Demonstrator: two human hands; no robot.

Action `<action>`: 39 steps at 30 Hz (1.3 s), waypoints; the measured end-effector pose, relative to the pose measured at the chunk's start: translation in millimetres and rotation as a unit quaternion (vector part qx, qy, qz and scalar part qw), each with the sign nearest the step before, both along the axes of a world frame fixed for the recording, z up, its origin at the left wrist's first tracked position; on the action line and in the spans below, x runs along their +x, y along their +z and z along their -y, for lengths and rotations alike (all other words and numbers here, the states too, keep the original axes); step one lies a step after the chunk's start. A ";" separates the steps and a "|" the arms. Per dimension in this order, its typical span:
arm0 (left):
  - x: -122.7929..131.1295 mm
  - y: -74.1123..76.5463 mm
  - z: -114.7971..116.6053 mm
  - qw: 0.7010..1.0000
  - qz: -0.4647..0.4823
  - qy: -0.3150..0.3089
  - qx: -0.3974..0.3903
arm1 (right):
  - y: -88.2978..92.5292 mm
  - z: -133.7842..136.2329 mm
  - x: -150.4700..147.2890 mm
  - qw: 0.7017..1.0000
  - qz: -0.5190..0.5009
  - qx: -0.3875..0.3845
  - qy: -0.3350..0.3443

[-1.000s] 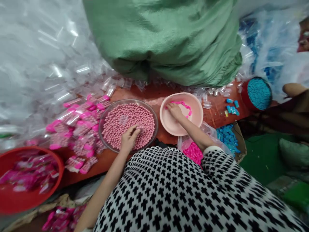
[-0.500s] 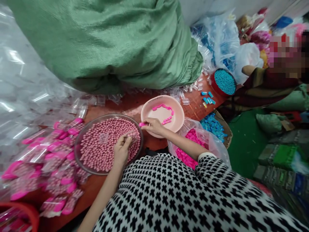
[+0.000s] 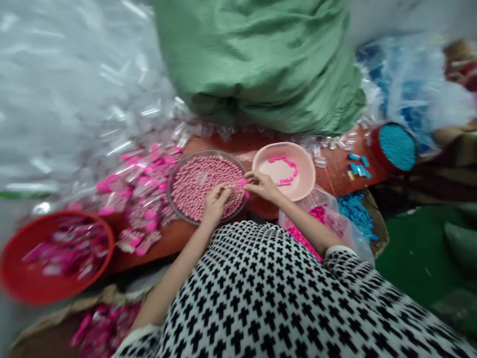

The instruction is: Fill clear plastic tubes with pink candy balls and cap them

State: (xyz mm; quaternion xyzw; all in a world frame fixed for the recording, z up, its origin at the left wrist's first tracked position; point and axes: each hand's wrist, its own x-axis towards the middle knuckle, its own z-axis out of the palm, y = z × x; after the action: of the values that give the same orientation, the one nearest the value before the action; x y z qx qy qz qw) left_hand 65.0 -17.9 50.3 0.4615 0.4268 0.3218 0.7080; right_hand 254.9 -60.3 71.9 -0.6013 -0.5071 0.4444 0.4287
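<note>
My left hand (image 3: 216,203) is closed on a small clear plastic tube (image 3: 231,186), over the right side of a round tray (image 3: 170,185) of pink beads (image 3: 201,199). Fingers of my right hand (image 3: 264,186) pinch a bright pink cap (image 3: 243,182) at the tube's right end. Blur hides whether the cap is seated on the tube. Behind my right hand stands a pale pink basin (image 3: 261,158) with a curved row of pink caps (image 3: 296,171) inside. Another clear piece (image 3: 201,178) lies on the beads.
Left of the tray lie capped tubes of beads (image 3: 145,184) in a heap, near a red basin (image 3: 108,258). A green sack (image 3: 261,64) rises behind. At right are a bag of pink caps (image 3: 303,238), blue pieces (image 3: 356,214) and a tub of blue beads (image 3: 398,146). Another person's arm (image 3: 449,134) shows far right.
My hands have come together, bringing the pink cap to the clear tube. The camera view has swung left, so the red basin shows more fully.
</note>
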 end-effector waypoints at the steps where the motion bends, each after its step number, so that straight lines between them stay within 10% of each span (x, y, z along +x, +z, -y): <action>1: -1.6 -1.1 0.8 1.000 -0.019 -0.004 0.024 | 4.5 -1.4 2.5 0.999 0.019 0.025 -0.007; 11: -15.5 -5.0 2.9 0.982 -0.059 -0.028 0.178 | 31.3 -18.0 -14.9 0.922 0.290 0.169 0.195; 24: -25.6 -1.2 6.0 0.940 -0.142 -0.049 0.306 | 30.5 -15.3 -27.2 0.842 0.422 0.172 0.291; 33: -17.2 -0.4 -3.4 0.996 0.043 0.067 0.049 | 27.2 -35.8 -18.7 0.991 0.023 -0.014 0.133; 39: -16.8 3.3 -12.0 0.982 0.133 0.124 -0.047 | 31.6 -31.9 -16.2 0.959 -0.245 -0.135 0.048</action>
State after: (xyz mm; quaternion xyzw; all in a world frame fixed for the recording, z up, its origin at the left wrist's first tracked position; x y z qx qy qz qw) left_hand 48.1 -5.9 53.6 0.3238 0.3974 0.4454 0.7341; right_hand 238.7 -28.4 103.5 -0.5014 -0.3495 0.6625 0.4330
